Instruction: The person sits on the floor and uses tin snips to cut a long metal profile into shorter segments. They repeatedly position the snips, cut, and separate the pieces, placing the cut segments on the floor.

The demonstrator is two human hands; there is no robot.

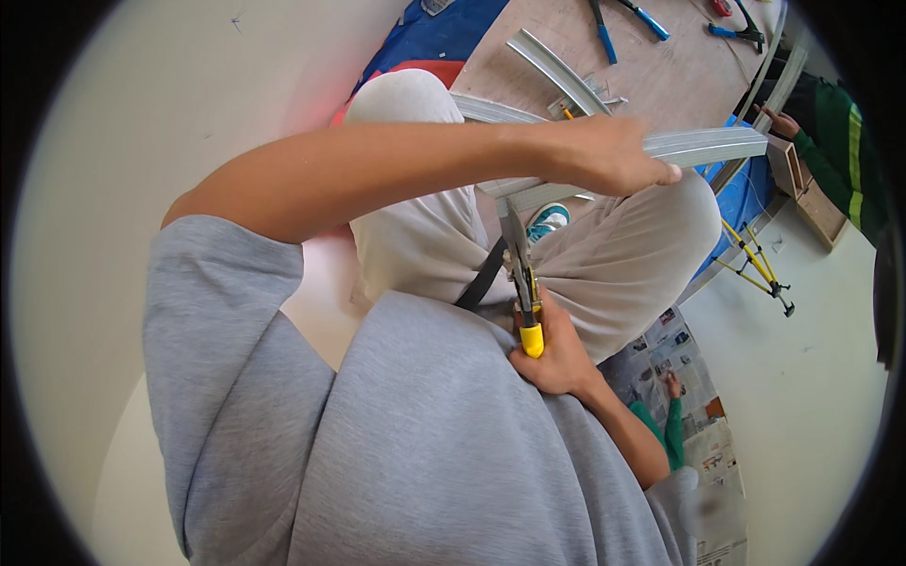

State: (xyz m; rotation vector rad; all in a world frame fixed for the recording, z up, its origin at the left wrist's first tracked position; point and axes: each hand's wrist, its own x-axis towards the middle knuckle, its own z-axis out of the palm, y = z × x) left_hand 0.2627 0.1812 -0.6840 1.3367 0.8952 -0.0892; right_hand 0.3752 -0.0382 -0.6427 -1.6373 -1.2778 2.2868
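Note:
My left arm reaches across from the left, and my left hand (613, 156) is closed around a silver metal channel (710, 146) lying over my knees. Low in front of my body, my right hand (559, 354) is wrapped round the yellow handles of a pair of tin snips (517, 255). The snips point up, with the blades at the near side of the metal between my knees; I cannot tell whether they bite into it. Another length of metal channel (557, 68) lies slanted on the board beyond my left hand.
Blue-handled hand tools (604, 38) lie on a wooden board (514, 80) ahead. At right, a person in a green sleeve (830, 141) touches a long metal strip. A yellow tripod (750, 264), an open wooden box (819, 209) and newspaper (703, 377) are on the right; another green sleeve (674, 434) shows lower.

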